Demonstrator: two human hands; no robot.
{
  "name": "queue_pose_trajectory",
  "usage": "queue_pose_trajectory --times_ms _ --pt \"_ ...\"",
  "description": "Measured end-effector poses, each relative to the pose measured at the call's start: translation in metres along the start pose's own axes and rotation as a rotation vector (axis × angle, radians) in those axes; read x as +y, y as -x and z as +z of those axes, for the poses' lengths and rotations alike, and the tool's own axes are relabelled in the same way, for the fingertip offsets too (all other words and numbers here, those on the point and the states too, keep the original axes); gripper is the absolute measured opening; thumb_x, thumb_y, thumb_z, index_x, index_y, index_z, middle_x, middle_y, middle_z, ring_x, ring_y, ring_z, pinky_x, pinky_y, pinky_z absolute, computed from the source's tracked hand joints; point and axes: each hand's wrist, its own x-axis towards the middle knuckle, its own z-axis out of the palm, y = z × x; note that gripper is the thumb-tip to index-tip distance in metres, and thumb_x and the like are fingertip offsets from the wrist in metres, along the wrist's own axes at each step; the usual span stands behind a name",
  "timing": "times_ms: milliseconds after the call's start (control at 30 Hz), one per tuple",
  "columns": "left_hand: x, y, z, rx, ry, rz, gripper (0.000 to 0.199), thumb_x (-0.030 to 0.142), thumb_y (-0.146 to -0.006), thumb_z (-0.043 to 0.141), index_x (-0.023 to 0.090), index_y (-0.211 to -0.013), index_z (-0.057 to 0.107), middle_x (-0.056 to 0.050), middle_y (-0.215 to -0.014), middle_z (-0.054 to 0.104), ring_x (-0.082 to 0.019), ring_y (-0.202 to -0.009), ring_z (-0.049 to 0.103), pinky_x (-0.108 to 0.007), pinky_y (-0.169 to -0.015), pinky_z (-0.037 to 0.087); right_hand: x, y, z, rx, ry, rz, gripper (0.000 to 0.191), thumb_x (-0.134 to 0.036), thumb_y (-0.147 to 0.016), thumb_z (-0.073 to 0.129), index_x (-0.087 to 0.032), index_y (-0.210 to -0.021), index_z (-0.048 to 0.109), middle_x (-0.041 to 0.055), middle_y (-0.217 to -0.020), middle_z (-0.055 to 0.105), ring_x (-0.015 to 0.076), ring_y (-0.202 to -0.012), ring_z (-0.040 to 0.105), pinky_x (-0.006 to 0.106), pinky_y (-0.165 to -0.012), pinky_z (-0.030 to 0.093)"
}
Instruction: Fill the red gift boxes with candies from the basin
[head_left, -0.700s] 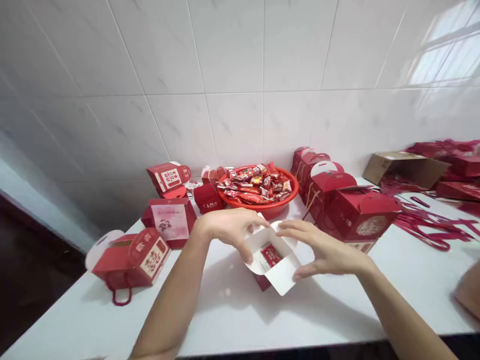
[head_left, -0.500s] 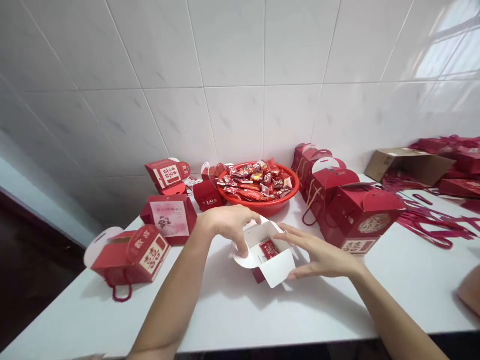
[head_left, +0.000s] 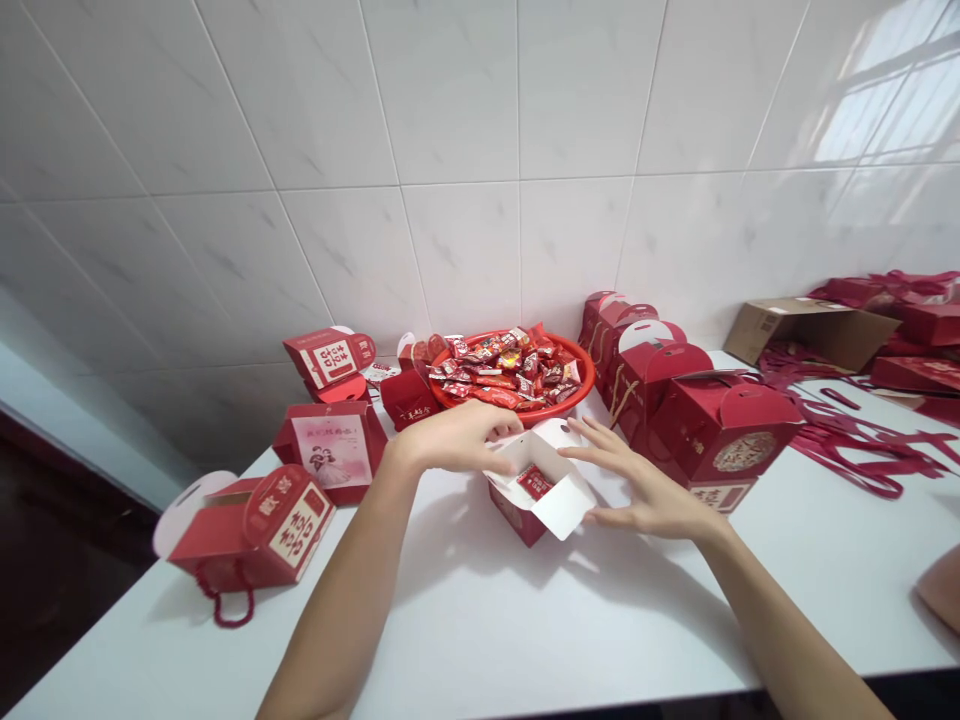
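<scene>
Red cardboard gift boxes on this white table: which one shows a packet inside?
The red cardboard box with white inner flaps spread open, between the left hand and right hand; only there does a red packet show inside.

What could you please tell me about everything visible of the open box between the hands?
The box, dark red outside and white inside, looks like thin card. It stands upright on the white table, one corner toward the viewer, before the red basin. Its top is open, with white flaps spread outward, and a red wrapped packet lies inside. The left hand appears to touch its left flap; the right hand is at its right, contact unclear.
</scene>
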Motion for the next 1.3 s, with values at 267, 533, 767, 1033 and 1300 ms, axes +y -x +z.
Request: queue_pose_trajectory --times_ms 267,533,767,1033,1300 --pt "-0.032 -0.013 -0.003 0.425 0.121 -0.022 0.028 0.036 -0.083 0.059 0.018 -0.099 0.073 -0.006 -0.102 0.075 -0.023 -0.093 0.069 -0.030 -0.083 0.051 -0.019 0.000 0.000 0.258 -0.161 -0.126 0.046 -0.045 -0.087 0.070 -0.033 -0.130 0.063 0.0064 -0.156 0.044 0.0324 -0.148 0.033 0.057 -0.119 0.030" --pt "-0.054 -0.043 0.016 0.282 0.119 -0.067 0.042 0.026 -0.088 0.050 0.020 -0.124 0.069 -0.005 -0.121 0.073 -0.025 -0.111 0.066 -0.031 -0.095 0.049 -0.015 -0.004 0.016 0.472 -0.150 -0.144 0.027 -0.037 -0.089 0.068 -0.030 -0.115 0.068 0.0096 -0.129 0.065 0.0293 -0.125 0.058 0.050 -0.106 0.045" --pt "-0.057 -0.086 0.016 0.310 0.111 -0.071 0.070 0.009 -0.075 0.061 0.013 -0.144 0.051 -0.012 -0.150 0.051 -0.027 -0.136 0.049 -0.033 -0.114 0.036 -0.016 -0.005 0.019 0.511 -0.045 -0.186 0.021 -0.032 -0.090 0.066 -0.027 -0.111 0.068 0.0092 -0.122 0.067 0.0271 -0.117 0.062 0.045 -0.100 0.049" --pt "-0.068 -0.101 0.021 0.225 0.227 -0.074 0.064 0.038 -0.076 0.074 0.015 -0.134 0.061 -0.015 -0.142 0.058 -0.033 -0.125 0.059 -0.035 -0.100 0.048 -0.013 -0.008 0.020 0.558 -0.034 -0.139 0.019 -0.036 -0.091 0.064 -0.027 -0.107 0.069 0.0096 -0.114 0.071 0.0297 -0.113 0.063 0.047 -0.098 0.050" --pt "-0.080 -0.109 0.024 0.206 0.331 -0.015 0.037 0.028 -0.070 0.073 0.016 -0.105 0.075 -0.010 -0.111 0.075 -0.027 -0.097 0.070 -0.029 -0.080 0.052 -0.008 -0.028 0.012 0.641 -0.054 0.020 0.025 -0.040 -0.091 0.060 -0.025 -0.109 0.067 0.0071 -0.112 0.072 0.0262 -0.104 0.067 0.039 -0.091 0.051"
